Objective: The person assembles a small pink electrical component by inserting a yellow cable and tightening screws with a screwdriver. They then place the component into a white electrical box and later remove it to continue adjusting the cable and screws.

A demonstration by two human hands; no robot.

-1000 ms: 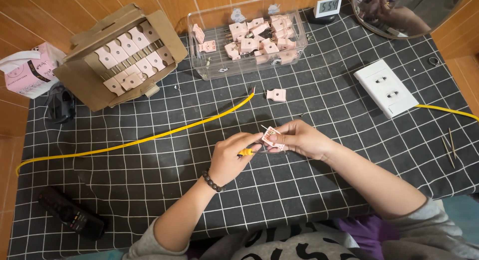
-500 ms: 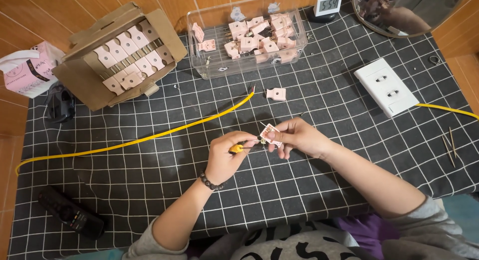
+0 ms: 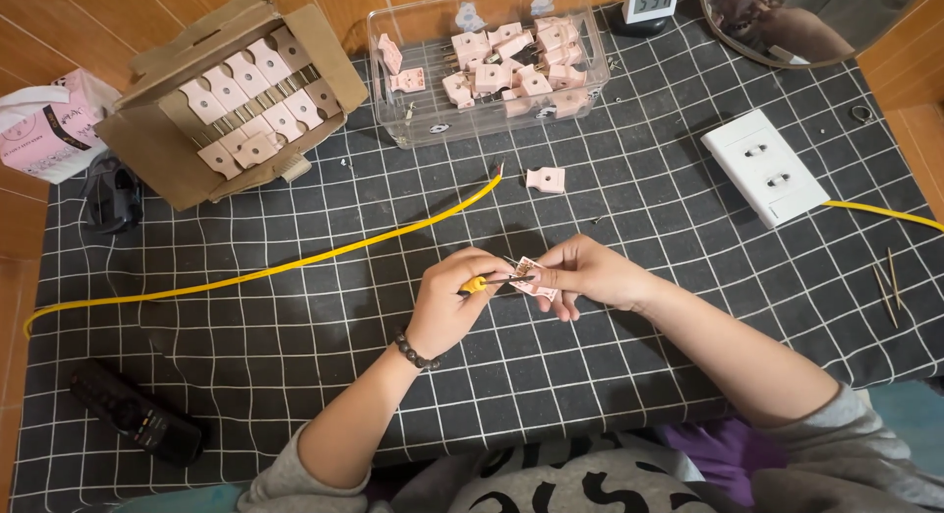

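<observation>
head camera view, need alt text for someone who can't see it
A left hand holds a yellow-handled screwdriver to a small pink plug held by the right hand, over a black grid mat with a yellow cable and a clear bin of plugs.

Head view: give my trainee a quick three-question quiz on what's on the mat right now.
1. True or false: the left hand holds a yellow-handled screwdriver whose tip meets the pink plug in the right hand.
2. Which container holds loose pink plugs? A) the clear plastic bin B) the cardboard box C) the white socket plate
3. Fill in: the bare end of the yellow cable lies just left of a single ____ on the mat.

Key: 1 true; 2 A (those in the box sit in neat rows); 3 pink plug.
</observation>
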